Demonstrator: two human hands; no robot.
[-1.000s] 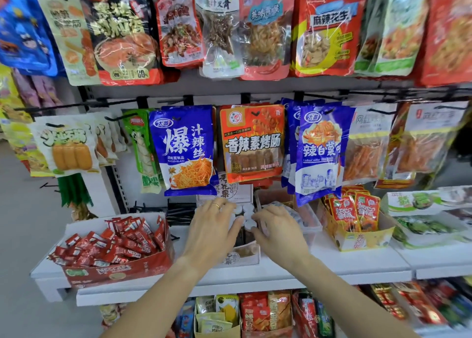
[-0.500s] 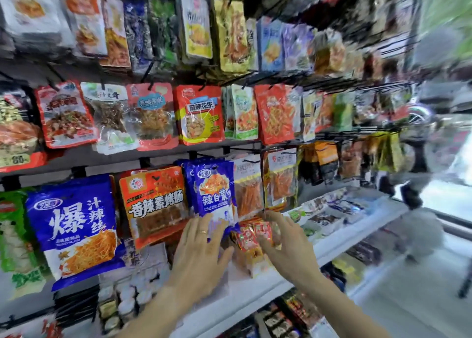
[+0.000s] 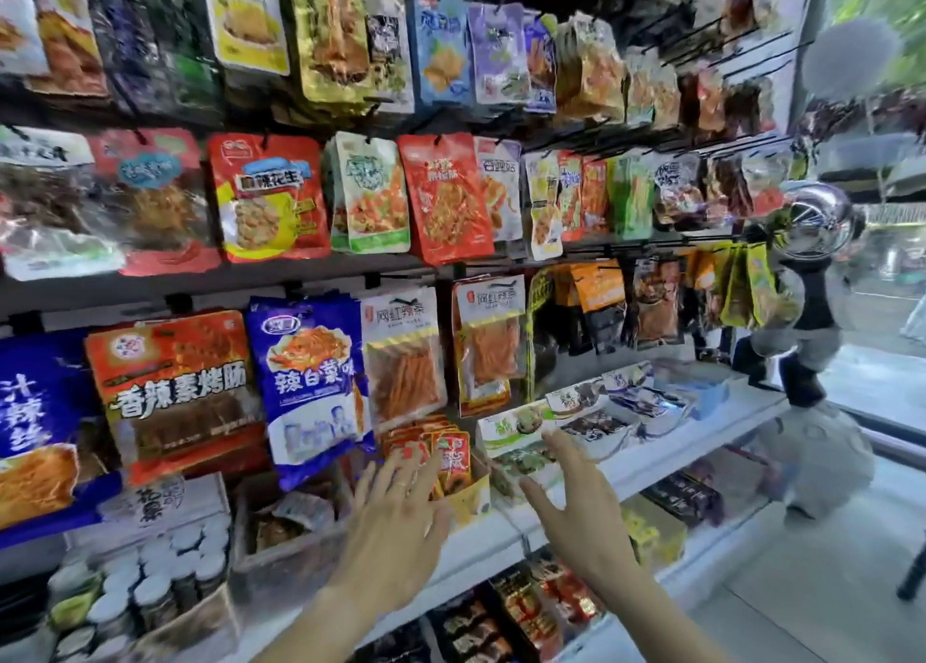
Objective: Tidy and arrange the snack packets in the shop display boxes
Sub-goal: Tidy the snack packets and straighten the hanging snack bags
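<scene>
We find the red snack packets (image 3: 448, 454) standing upright in a yellow display box (image 3: 468, 499) on the white shelf (image 3: 646, 467), below the hanging blue pouch (image 3: 310, 387). The packets lean unevenly, and the front one sits askew toward the box's near corner.

The left hand (image 3: 396, 517) hovers in front of the box with fingers spread and straight; its fingertips (image 3: 408, 454) lie over the front packets, though we cannot tell whether they touch. It grips nothing. The right hand (image 3: 576, 507) hangs just to the right of the box, also with fingers apart and holding nothing, between the box and the green-and-white carton (image 3: 516, 429) beyond it.

In our judgement the step in hand is squaring up this box. We would bring both palms in flat, one on each side of the packet stack, and press them together gently so the packets stand face-forward and level. We would keep the right hand low enough to steady the box's wall, since light card is likely to slide on the smooth shelf. The pouches hanging just above the left hand may swing if brushed.

Outward from the hands, a box of round lidded tubs (image 3: 165, 577) sits to the far left, and dark trays (image 3: 641, 407) run along the shelf to the right.
</scene>
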